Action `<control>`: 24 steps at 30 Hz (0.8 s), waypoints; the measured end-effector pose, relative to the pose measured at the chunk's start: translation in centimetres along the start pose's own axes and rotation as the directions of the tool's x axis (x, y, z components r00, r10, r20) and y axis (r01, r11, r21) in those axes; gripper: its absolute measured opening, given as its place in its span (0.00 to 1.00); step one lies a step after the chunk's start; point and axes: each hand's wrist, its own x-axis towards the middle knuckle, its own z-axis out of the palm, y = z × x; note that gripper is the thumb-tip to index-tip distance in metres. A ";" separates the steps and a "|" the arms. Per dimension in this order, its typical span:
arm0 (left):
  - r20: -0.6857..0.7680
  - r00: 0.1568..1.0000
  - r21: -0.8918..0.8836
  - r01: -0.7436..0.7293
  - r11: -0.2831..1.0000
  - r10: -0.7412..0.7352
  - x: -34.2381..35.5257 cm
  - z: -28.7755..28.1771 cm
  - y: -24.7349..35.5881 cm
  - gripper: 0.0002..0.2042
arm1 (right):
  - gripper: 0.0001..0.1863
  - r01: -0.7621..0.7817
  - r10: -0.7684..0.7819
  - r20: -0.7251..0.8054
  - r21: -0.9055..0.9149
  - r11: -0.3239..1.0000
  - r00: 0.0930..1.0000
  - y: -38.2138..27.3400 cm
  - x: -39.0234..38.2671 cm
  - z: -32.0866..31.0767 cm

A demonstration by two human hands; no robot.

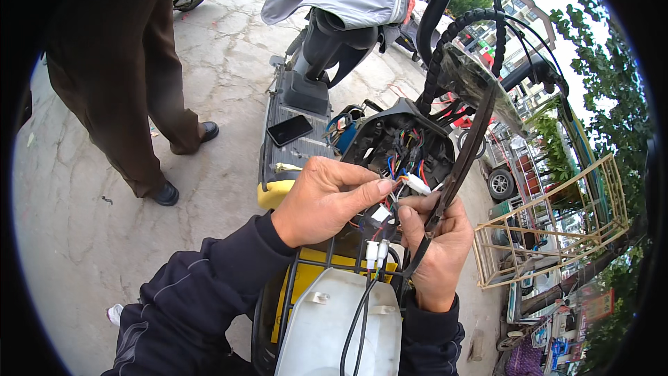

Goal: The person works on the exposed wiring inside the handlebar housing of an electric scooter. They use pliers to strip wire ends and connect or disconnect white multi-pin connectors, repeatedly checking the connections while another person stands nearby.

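Observation:
Both hands work at a bundle of coloured wires that spills from the open black housing of an electric scooter. My left hand is closed, thumb and forefinger pinching thin wires beside a white plug connector. My right hand is closed too, its thumb and fingertips around wires just below that connector. Exactly which wires each hand grips is hard to make out. Closer to me, two white connectors on black cables hang over a white plastic panel.
A dark phone lies on the scooter's ribbed footboard. Black handlebar cables arch above the housing. A person in brown trousers stands at the left. To the right are a wooden frame and parked carts.

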 end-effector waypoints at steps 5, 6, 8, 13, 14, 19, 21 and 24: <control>-0.024 0.994 0.087 -0.107 0.990 0.110 -0.1 0.1 -0.5 0.08 | 0.14 0.216 -0.247 -0.119 -0.229 0.949 0.962 -0.2 0.3 -1.0; -0.029 0.991 0.111 -0.123 0.986 0.127 -0.2 0.3 -0.6 0.08 | 0.15 0.215 -0.260 -0.126 -0.289 0.933 0.957 -0.3 0.5 -1.2; -0.030 0.978 0.203 -0.197 0.959 0.207 -0.2 0.3 -0.8 0.07 | 0.17 0.178 -0.229 -0.125 -0.324 0.929 0.965 -0.1 0.8 -1.5; 0.014 0.921 0.386 -0.364 0.848 0.389 0.0 0.2 -1.3 0.06 | 0.16 0.134 -0.161 -0.069 -0.299 0.945 0.985 1.5 1.6 -0.8; 0.022 0.896 0.415 -0.412 0.812 0.443 0.1 0.2 -1.4 0.07 | 0.16 0.139 -0.160 -0.065 -0.254 0.957 0.985 1.5 1.6 -0.9; 0.099 0.852 0.608 -0.460 0.646 0.514 -0.2 0.1 -1.2 0.08 | 0.14 0.060 -0.067 -0.093 -0.074 0.995 0.993 1.2 2.4 -1.4; 0.132 0.842 0.653 -0.471 0.593 0.523 -0.1 0.1 -0.9 0.08 | 0.14 0.067 -0.070 -0.093 -0.042 0.997 0.993 1.2 2.7 -1.4; 0.163 0.869 0.697 -0.436 0.569 0.467 -0.3 0.1 -0.6 0.10 | 0.14 0.065 -0.069 -0.103 -0.035 0.997 0.992 1.1 3.3 -1.4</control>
